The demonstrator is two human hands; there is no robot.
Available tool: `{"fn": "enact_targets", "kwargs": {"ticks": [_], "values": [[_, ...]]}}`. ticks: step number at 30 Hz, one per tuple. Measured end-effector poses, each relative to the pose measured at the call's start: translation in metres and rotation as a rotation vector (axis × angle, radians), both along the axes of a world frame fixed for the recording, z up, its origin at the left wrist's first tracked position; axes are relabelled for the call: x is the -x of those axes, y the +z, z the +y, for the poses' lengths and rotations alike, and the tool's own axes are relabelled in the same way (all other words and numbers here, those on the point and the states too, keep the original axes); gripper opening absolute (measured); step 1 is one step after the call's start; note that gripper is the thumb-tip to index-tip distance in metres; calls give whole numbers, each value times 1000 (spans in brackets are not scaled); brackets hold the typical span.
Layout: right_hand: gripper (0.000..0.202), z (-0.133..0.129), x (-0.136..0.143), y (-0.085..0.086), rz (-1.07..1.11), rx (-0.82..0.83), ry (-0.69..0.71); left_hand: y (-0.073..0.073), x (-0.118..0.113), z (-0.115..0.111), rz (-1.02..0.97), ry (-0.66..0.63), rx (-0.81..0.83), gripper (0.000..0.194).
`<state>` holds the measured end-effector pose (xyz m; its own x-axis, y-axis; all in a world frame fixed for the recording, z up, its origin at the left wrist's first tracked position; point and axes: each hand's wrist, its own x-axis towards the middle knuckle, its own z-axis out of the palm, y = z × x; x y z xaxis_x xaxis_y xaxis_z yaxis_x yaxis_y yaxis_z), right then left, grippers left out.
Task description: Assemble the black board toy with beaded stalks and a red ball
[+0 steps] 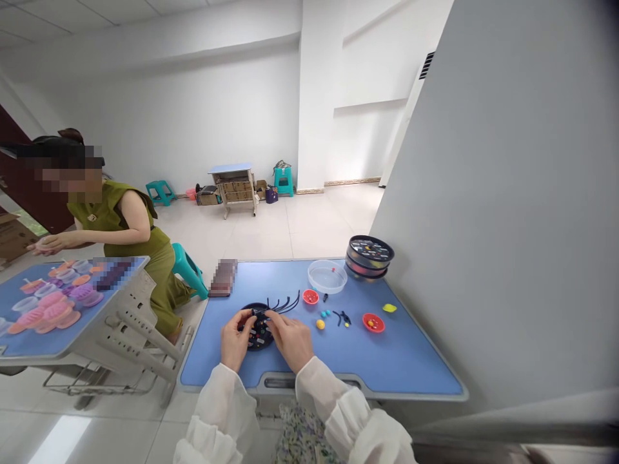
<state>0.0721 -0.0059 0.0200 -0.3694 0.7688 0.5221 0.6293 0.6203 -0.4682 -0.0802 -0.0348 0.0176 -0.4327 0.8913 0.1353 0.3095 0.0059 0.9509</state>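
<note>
- Poising left grip (235, 340) over the round black dish (257, 347); cannot tell whether clamped or apart.
- Keep dish flat on the blue counter (333, 364), beneath both hands.
- Spread black strands (291, 301), avoiding tangles.
- Steady right grip (294, 340) beside strands; cannot tell whether pinched on one.
- Avoid bumping red bowl (310, 297).

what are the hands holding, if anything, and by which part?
Can't tell: both hands are at a round black disc, beside thin, curved black strands; any grip point is hidden.
</note>
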Motion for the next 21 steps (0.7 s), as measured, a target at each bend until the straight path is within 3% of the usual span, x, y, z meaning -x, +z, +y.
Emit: {"fn": "enact_targets", "kwargs": {"ticks": [6, 12, 16, 21], "values": [[29, 3, -51, -7, 165, 85, -172, -4, 0, -2, 23, 8, -43, 45], [30, 21, -107, 3, 188, 16, -314, 5, 0, 3, 188, -13, -70, 59], [28, 19, -106, 3, 261, 79, -211, 16, -6, 16, 183, -140, -6, 59], [28, 9, -71, -4, 350, 327, -26, 19, -15, 25, 152, -139, -10, 52]]}}
